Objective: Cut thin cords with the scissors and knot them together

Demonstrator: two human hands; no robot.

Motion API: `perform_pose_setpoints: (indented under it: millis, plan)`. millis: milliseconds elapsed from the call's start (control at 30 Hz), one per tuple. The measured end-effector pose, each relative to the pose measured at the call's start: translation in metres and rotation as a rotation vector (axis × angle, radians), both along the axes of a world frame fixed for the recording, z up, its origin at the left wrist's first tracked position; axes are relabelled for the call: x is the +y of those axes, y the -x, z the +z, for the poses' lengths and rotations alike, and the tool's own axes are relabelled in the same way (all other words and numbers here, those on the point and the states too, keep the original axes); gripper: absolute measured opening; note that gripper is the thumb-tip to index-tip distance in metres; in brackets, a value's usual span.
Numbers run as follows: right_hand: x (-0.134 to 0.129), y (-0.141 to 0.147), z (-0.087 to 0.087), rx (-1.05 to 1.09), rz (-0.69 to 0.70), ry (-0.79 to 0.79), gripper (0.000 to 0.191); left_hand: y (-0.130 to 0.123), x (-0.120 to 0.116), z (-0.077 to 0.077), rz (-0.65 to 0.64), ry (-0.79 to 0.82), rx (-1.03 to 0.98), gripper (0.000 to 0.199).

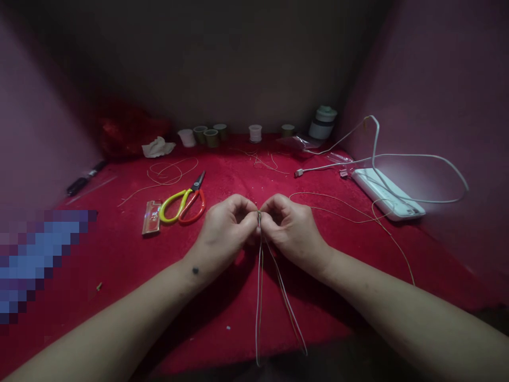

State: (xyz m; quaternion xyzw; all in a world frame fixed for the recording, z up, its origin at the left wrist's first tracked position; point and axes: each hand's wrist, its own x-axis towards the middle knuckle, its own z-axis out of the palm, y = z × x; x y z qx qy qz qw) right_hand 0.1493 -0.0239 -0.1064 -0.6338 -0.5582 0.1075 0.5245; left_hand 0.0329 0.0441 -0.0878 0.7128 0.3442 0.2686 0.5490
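Thumb and fingertips of my left hand (233,223) are pinched on thin cords (257,297) in the middle of the view. My right hand (292,228) pinches the same cords from the other side, so the two hands nearly touch. From between them, white and olive strands hang down in two looped bundles toward the table's front edge. Where the strands meet, the fingers hide most of the detail. Left of my left hand lie scissors (183,204) with one yellow and one red handle, their dark blades pointing away. Beside them is a small flat packet (151,217).
Several thread spools (211,138) stand along the back of the red cloth (222,180), near a lidded jar (323,123). A white power bank (389,193) with a looped white cable (421,155) lies right. Loose thread (170,178) and crumpled tissue (158,147) are at left.
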Motion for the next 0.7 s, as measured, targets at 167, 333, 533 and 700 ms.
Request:
perform_pose_setpoints:
  millis: [167, 333, 533, 700]
  plan:
    - [0.002, -0.001, -0.004, 0.129, 0.041, 0.061, 0.004, -0.001, -0.001, 0.005, -0.024, 0.108, -0.052, 0.006]
    - [0.002, -0.001, -0.004, 0.048, 0.019, 0.027, 0.004, 0.000, 0.001, 0.000, -0.014, 0.009, -0.011, 0.005]
    - [0.000, 0.000, 0.000, -0.026, 0.004, 0.007, 0.005, 0.002, 0.003, -0.007, 0.008, -0.256, 0.054, 0.007]
    - [0.002, -0.001, -0.001, 0.276, 0.110, 0.048, 0.002, 0.001, 0.000, 0.000, -0.012, -0.060, -0.010, 0.005]
